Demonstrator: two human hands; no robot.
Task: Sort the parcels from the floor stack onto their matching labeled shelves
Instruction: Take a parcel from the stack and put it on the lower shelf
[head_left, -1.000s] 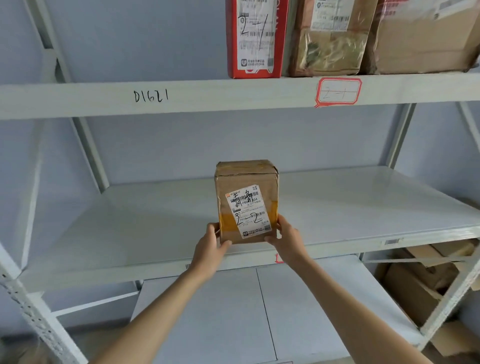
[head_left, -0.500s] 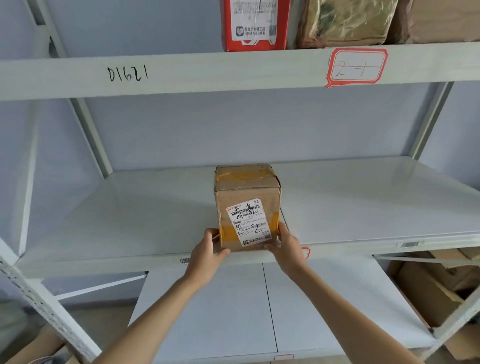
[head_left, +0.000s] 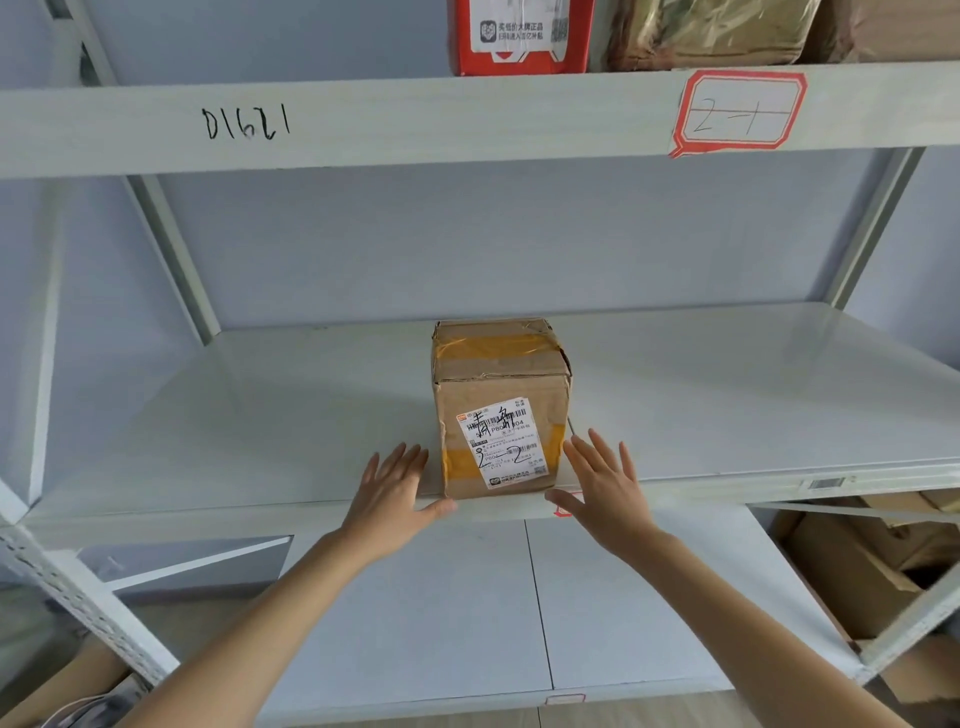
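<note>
- Our parcel (head_left: 500, 410) stands upright at the middle shelf (head_left: 727, 395) front edge.
- Our left hand (head_left: 390, 493) and right hand (head_left: 605, 491) flank it, fingers spread, holding nothing, about equally near.

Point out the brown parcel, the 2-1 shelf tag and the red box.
brown parcel (head_left: 498, 441), head view, front face at the shipping label
2-1 shelf tag (head_left: 740, 113), head view, white centre
red box (head_left: 521, 39), head view, its white label

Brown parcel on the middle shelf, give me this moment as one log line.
brown parcel: upright on middle shelf, front edge | left hand: open, beside it | right hand: open, beside it | step: placed
</note>
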